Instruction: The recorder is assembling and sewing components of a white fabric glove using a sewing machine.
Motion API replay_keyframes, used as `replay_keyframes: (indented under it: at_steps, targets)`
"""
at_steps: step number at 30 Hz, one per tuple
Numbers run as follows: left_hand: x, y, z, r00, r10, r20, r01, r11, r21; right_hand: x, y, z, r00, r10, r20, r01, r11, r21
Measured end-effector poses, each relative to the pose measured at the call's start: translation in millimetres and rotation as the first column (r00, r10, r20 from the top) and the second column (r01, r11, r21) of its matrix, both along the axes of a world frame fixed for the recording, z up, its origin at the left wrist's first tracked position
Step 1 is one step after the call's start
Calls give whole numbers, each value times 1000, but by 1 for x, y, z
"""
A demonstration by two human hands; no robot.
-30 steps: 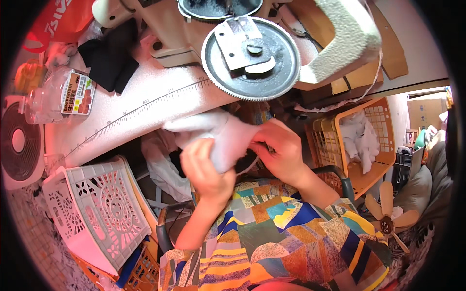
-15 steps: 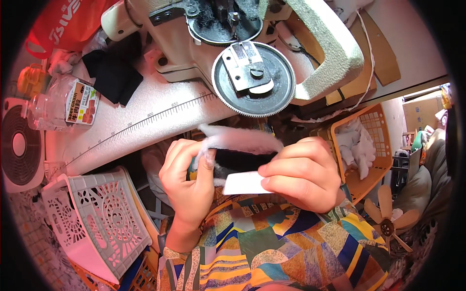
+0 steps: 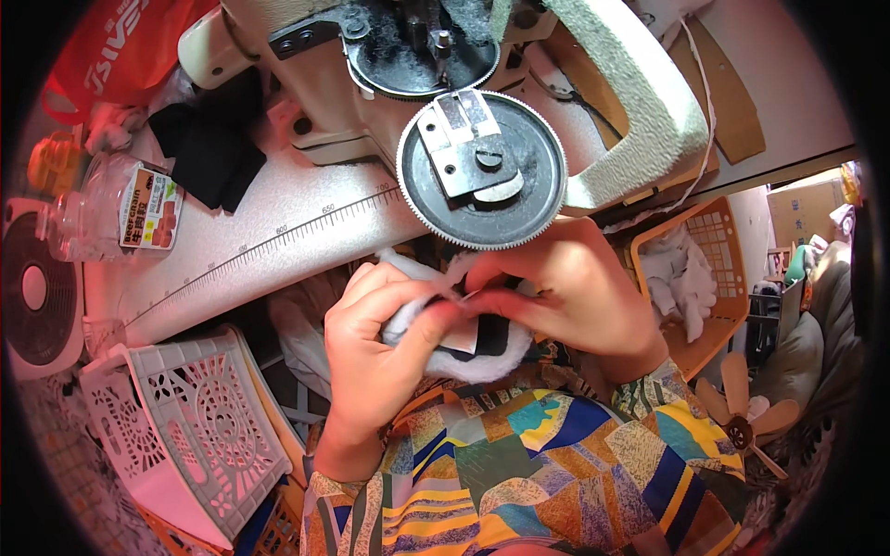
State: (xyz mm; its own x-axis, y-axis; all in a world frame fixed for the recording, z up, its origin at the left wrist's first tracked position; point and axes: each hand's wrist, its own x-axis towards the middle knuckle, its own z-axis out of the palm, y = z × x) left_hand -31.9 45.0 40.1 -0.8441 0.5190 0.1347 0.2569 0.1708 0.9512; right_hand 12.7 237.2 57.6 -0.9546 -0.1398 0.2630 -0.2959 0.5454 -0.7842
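Observation:
My left hand [image 3: 385, 324] is closed on a fluffy white fleece piece [image 3: 491, 368] with a black inner side, its thumb lying over the upper edge. At the far edge my right hand [image 3: 584, 292] pinches the same piece, fingertips meeting the left thumb. A smooth white flat piece [image 3: 461, 335] shows partly inside, against the black; the left thumb covers some of it. Just beyond the hands stands a sewing machine [image 3: 640, 139] with a toothed metal disc [image 3: 528, 208] that overhangs the right fingers. A second disc behind it carries loose fluff.
The white tabletop [image 3: 213, 264] bears a printed ruler, black cloth [image 3: 218, 148] and a clear plastic jar [image 3: 107, 208]. A white lattice basket [image 3: 218, 412] stands at lower left. An orange basket [image 3: 640, 246] with white pieces and a fan [image 3: 739, 431] are at right.
My right hand has moved up and left, toward the left thumb. The white flat piece, earlier in its fingers, now lies partly inside the fleece piece, which has tilted to show its inner side.

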Motion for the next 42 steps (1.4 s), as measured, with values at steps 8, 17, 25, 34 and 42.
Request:
replay_keyframes:
  at_steps: [8, 17, 25, 34, 42]
  targets:
    - [-5, -3, -6, 995, -27, 101, 24, 999, 32, 1, 3, -9, 989, 25, 143, 20, 953, -302]
    - [-16, 1, -12, 995, -93, -19, 94, 995, 22, -7, 5, -18, 959, 229, 168, -162, 926, -340]
    - [-8, -1, -3, 989, -57, -139, 51, 998, -42, -1, 3, -9, 977, 2, 212, 55, 963, -264]
    - [3, 0, -12, 1000, 18, 17, -19, 999, 40, -2, 2, -6, 982, 23, 186, 1, 992, -129]
    - [5, 3, -15, 995, 93, -21, -90, 991, 96, 1, 1, -8, 963, -17, 271, 127, 910, -394]
